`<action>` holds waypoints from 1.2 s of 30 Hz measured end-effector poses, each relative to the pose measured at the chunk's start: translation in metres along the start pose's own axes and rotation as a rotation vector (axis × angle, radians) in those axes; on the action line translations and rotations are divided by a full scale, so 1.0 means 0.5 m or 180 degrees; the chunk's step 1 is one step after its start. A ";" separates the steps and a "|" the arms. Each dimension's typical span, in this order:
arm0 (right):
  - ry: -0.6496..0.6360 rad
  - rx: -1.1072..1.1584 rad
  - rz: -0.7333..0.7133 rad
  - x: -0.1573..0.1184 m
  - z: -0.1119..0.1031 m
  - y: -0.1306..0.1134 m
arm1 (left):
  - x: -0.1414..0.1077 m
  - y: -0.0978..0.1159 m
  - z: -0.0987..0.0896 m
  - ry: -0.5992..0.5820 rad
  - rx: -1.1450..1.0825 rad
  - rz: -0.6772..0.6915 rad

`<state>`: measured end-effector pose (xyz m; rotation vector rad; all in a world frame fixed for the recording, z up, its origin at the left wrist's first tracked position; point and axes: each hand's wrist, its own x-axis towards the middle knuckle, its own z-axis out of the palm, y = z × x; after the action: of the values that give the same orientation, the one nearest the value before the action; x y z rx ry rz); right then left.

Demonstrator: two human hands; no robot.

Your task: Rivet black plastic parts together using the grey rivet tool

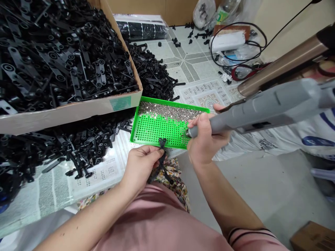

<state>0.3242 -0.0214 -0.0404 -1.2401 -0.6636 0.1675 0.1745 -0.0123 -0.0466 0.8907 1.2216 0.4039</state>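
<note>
Between the thumb and fingers of my left hand [145, 162] is a black plastic bracket [162, 143] with jointed arms, its top end at the near rim of a green tray. My right hand [205, 137] is wrapped round the front of a grey electric screwdriver [235, 116], whose tip points left over the tray's right end. The green tray [134, 134] has a floor full of small holes. Small silvery screws [167, 111] lie heaped along its far side, and some lie scattered at the right.
A large cardboard box [78, 115] heaped with black plastic parts [65, 52] stands at the left. More loose parts [91, 150] lie before and behind it. A black cable [261, 35] loops at the back right. Behind the screwdriver, a brown metal tube [282, 59] slants across.
</note>
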 end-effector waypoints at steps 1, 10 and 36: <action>0.0166 -0.0025 -0.0047 0.000 0.003 0.000 | 0.000 0.000 0.000 0.0021 0.0018 0.0002; -0.1319 0.0851 0.0005 0.036 -0.030 0.024 | -0.002 0.011 -0.002 -0.0118 0.0063 -0.0147; -0.1169 0.1243 0.0393 -0.008 0.030 -0.070 | 0.001 0.000 0.004 -0.0030 0.0152 0.0157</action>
<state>0.3047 -0.0226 -0.0075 -0.8777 -0.8241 0.6099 0.1764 -0.0125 -0.0470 0.9643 1.2067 0.4110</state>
